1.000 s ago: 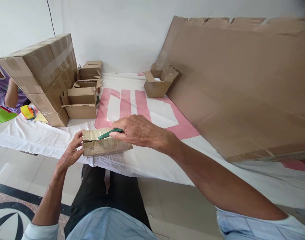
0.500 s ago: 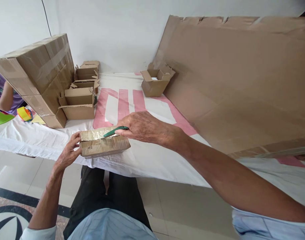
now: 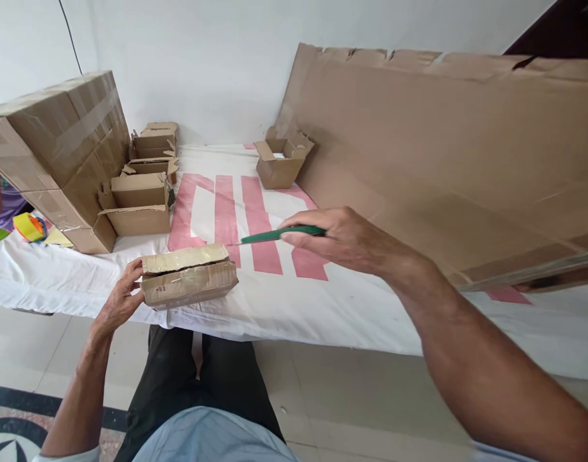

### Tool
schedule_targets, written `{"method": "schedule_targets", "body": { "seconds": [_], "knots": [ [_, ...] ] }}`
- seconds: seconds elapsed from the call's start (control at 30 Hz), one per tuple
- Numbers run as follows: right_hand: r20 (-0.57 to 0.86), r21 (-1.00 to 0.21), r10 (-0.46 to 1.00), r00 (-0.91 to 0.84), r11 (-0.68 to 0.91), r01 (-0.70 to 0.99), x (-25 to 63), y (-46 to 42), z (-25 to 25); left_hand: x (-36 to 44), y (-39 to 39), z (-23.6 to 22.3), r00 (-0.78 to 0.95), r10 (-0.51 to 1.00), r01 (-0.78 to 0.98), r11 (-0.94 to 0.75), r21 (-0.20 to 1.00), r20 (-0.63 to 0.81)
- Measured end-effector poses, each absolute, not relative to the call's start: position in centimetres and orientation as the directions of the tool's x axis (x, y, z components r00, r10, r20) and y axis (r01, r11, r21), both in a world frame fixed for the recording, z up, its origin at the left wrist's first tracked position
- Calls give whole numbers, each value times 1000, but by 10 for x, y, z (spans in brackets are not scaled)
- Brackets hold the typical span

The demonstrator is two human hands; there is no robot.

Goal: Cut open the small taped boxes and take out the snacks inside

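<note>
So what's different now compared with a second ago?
The right hand has drawn the green cutter off the small taped box and out to the right, clear of it. The left hand still grips the box's left end, and the box stays at the table's near edge.

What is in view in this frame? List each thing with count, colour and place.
Small taped cardboard box: one, brown, near table edge.
Green-handled cutter: one, above the cloth.
White cloth with pink stripes: one, covering the table.
Large taped cardboard carton: one, brown, far left.
Small open cardboard boxes: several by the carton, one at the back.
Flat cardboard sheets: brown, leaning right.
Left hand: on the box's left end.
Right hand: holding the cutter.
</note>
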State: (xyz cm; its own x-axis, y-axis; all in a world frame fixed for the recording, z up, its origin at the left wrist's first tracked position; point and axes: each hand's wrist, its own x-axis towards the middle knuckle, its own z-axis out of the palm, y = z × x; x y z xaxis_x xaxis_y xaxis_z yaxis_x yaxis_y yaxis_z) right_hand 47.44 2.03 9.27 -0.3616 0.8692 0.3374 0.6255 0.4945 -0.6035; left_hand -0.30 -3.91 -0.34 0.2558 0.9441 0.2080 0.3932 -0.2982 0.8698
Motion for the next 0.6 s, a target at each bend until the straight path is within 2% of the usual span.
{"method": "schedule_targets", "body": {
  "seconds": [0.13,0.2,0.33,0.43,0.5,0.6],
  "knots": [
    [286,-683,952,-108,281,675,483,1,10,-4,-36,-2,252,949,394,-280,875,191],
    [248,-639,968,-27,184,747,474,-10,-50,-5,-35,1,251,957,419,-242,875,145],
    [303,-482,953,3,151,863,456,-29,-142,-9,-31,7,267,962,459,-178,870,56],
    [342,-492,940,3,176,853,451,-32,-151,-12,-26,9,299,954,481,-154,863,3],
    [366,-605,931,3,236,760,447,-26,-133,-12,-23,8,321,947,502,-155,851,-17],
    [389,-762,918,-71,365,536,431,-11,-91,-11,-19,6,335,942,529,-172,831,-19]
  ]
}}
